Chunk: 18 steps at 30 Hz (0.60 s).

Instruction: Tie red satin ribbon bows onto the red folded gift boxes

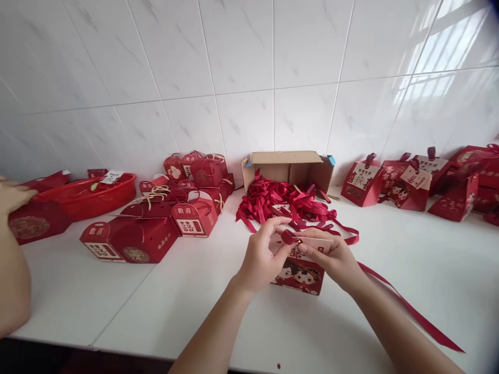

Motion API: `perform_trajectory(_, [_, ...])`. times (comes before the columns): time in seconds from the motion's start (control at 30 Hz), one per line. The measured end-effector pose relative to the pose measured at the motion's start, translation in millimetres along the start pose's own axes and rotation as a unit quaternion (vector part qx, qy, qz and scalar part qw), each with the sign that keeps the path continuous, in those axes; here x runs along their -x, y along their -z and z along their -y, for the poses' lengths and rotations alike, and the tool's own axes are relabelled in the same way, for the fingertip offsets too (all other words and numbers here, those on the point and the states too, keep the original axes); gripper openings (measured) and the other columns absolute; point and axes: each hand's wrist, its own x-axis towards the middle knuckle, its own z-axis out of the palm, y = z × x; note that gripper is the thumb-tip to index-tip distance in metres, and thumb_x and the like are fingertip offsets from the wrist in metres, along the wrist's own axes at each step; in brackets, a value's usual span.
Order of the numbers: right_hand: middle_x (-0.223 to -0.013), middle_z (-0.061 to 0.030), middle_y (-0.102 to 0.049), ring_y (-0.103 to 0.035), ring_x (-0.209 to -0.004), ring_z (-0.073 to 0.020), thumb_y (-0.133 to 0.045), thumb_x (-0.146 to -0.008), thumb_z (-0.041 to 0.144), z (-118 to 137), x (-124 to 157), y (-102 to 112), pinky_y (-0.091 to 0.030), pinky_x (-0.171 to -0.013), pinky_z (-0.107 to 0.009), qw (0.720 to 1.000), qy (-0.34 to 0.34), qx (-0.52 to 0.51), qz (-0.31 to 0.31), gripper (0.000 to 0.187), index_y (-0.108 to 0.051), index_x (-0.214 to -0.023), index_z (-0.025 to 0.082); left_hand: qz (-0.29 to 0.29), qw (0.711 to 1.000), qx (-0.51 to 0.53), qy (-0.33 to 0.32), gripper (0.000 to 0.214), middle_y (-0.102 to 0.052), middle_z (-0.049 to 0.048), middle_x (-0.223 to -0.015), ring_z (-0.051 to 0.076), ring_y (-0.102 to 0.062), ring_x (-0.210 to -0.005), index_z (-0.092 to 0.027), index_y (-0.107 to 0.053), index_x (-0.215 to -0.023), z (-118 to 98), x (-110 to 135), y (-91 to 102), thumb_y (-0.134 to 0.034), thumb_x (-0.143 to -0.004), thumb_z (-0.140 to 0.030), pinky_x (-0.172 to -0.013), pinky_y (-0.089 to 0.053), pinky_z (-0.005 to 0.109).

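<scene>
A small red gift box (299,276) with two cartoon faces on its front stands on the white table, close before me. At its top, my left hand (268,254) pinches a loop of dark red ribbon (289,237). My right hand (331,257) is closed at the same spot, thumb and fingers on the ribbon and on a pale card (317,242). A small gold-coloured bit shows between the two hands. The ribbon's long tail runs out to the right beneath my right forearm. My fingers partly cover the top of the box.
Behind my hands, a cardboard box (290,157) lies with a heap of red ribbons (273,200) spilling out. Several red gift boxes (148,236) stand at left, others (362,182) at right. A red basin (97,197) and another person's arm (13,270) are at far left.
</scene>
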Motion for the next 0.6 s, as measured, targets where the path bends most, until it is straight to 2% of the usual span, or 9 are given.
perform_trajectory(0.2, [-0.101, -0.0065, -0.07, -0.064, -0.094, -0.0229, -0.066, -0.082, 0.039, 1.3, 1.0, -0.3, -0.055, -0.079, -0.036, 0.999, -0.028, -0.028, 0.015, 0.019, -0.076, -0.094, 0.027, 0.02, 0.998, 0.061, 0.015, 0.03, -0.063, 0.0011, -0.089, 0.014, -0.065, -0.083, -0.023, -0.046, -0.109, 2.6, 2.0, -2.8, -0.059, -0.083, -0.017, -0.074, -0.053, 0.025])
perform_trajectory(0.3, [-0.092, -0.0065, -0.07, -0.064, -0.087, -0.0219, -0.067, -0.081, 0.04, 4.5, 0.6, -1.1, -0.055, -0.074, -0.035, 0.999, -0.032, -0.042, 0.003, 0.021, -0.076, -0.093, 0.026, 0.021, 0.997, 0.073, 0.027, 0.026, -0.06, -0.0003, -0.086, 0.013, -0.063, -0.081, -0.023, -0.044, -0.102, 1.6, 1.7, -2.8, -0.06, -0.082, -0.016, -0.072, -0.052, 0.023])
perform_trajectory(0.43, [-0.092, -0.005, -0.069, -0.064, -0.082, -0.0191, -0.069, -0.078, 0.041, 6.3, 0.9, -3.5, -0.054, -0.07, -0.03, 0.996, -0.054, -0.072, -0.005, 0.02, -0.075, -0.085, 0.023, 0.019, 0.997, 0.071, 0.037, 0.026, -0.059, -0.0016, -0.083, 0.011, -0.062, -0.078, -0.023, -0.04, -0.094, 1.0, 0.2, -2.4, -0.062, -0.081, -0.016, -0.068, -0.049, 0.021])
perform_trajectory(0.6, [-0.068, -0.0008, -0.06, -0.054, -0.061, -0.0131, -0.073, -0.074, 0.044, 3.8, 3.0, -8.3, -0.046, -0.055, -0.025, 0.987, -0.105, -0.114, -0.041, 0.027, -0.066, -0.077, 0.018, 0.016, 0.996, 0.078, 0.047, 0.027, -0.059, -0.0016, -0.084, 0.011, -0.062, -0.076, -0.023, -0.038, -0.092, 1.4, -0.6, -3.6, -0.062, -0.081, -0.017, -0.067, -0.049, 0.022])
